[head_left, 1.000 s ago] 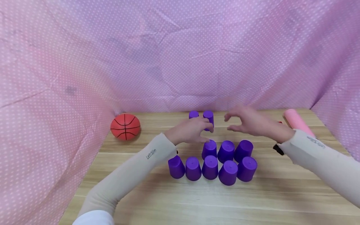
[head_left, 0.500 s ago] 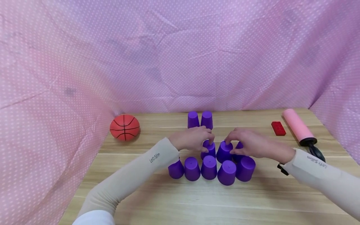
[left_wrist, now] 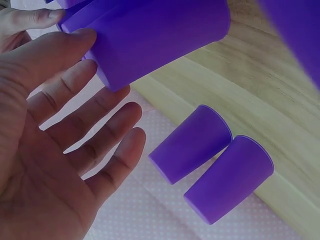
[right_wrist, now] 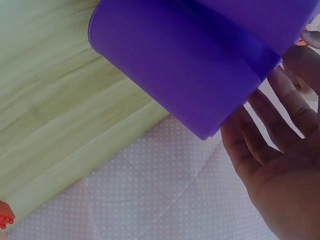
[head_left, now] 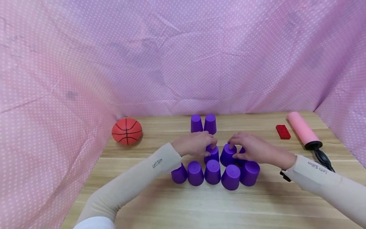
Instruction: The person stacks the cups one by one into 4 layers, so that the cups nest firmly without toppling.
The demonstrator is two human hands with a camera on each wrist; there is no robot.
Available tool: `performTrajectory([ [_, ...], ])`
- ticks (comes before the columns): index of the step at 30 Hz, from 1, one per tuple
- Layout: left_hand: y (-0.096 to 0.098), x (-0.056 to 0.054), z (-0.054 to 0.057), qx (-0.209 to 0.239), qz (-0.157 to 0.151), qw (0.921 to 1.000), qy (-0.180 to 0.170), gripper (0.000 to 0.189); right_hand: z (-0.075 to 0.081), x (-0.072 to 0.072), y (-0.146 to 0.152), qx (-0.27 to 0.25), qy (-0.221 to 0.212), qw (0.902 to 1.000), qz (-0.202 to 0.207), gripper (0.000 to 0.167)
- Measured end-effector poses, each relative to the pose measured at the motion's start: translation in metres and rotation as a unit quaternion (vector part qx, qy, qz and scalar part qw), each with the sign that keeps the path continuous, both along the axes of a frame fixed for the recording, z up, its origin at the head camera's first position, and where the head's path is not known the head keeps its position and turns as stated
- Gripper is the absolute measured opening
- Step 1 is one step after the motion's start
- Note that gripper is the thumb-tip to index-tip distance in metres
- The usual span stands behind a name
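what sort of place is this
Probably an indoor tabletop corner screened off for a staged activity, though the room beyond is hidden: pink dotted cloth hangs behind and at both sides of a wood-grain table, where upside-down purple cups stand in groups.

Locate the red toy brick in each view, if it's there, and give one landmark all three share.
Head: the red toy brick lies toward the right, just left of the pink tube.
Left wrist: not in it.
Right wrist: lower-left edge, partly cut off.
Shared landmark: the purple cups.

beige sleeves (head_left: 134, 182), dark lettering (head_left: 157, 163); white upper sleeve (head_left: 95, 223); black wrist piece (head_left: 285, 176).
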State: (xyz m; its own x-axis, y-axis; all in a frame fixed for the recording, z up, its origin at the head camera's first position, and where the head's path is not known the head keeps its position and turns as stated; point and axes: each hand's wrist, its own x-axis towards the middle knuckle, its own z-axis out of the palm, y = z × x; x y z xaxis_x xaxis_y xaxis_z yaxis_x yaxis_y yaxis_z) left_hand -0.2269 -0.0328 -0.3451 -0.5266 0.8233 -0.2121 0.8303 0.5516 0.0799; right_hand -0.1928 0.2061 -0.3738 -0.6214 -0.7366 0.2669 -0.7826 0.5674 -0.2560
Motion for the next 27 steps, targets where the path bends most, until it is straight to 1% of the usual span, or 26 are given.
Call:
performTrajectory([
  [3, -0.002, 0.0, -0.001, 0.008, -0.007, 0.9999, 0.012, 0.022, -0.003, -0.001, -0.001, -0.003, 0.006, 1.0, -0.003, 0.024],
  [7, -0.007, -0.002, 0.002, 0.029, -0.006, 0.9995, 0.014, 0.022, -0.002, -0.001, -0.002, -0.013, 0.004, 0.9999, -0.001, 0.023],
  [10, -0.014, -0.003, 0.005, 0.049, -0.001, 0.9986, 0.022, 0.021, 0.004, -0.001, -0.001, -0.031, 0.021, 0.9993, -0.001, 0.024],
  [15, -0.031, -0.01, 0.01, 0.083, 0.01, 0.9951, 0.054, 0.02, 0.021, -0.004, 0.0, -0.059, 0.073, 0.9954, -0.017, 0.026],
  [21, -0.056, -0.022, 0.01, 0.134, 0.044, 0.987, 0.076, 0.021, 0.038, -0.012, 0.005, -0.068, 0.084, 0.9933, -0.041, 0.027],
  [25, -0.072, -0.033, 0.007, 0.155, 0.077, 0.9809, 0.089, 0.02, 0.043, -0.026, 0.008, -0.067, 0.094, 0.992, -0.051, 0.026],
  [27, -0.079, -0.04, 0.006, 0.158, 0.096, 0.9791, 0.086, 0.02, 0.044, -0.035, 0.01, -0.067, 0.085, 0.9923, -0.061, 0.025],
])
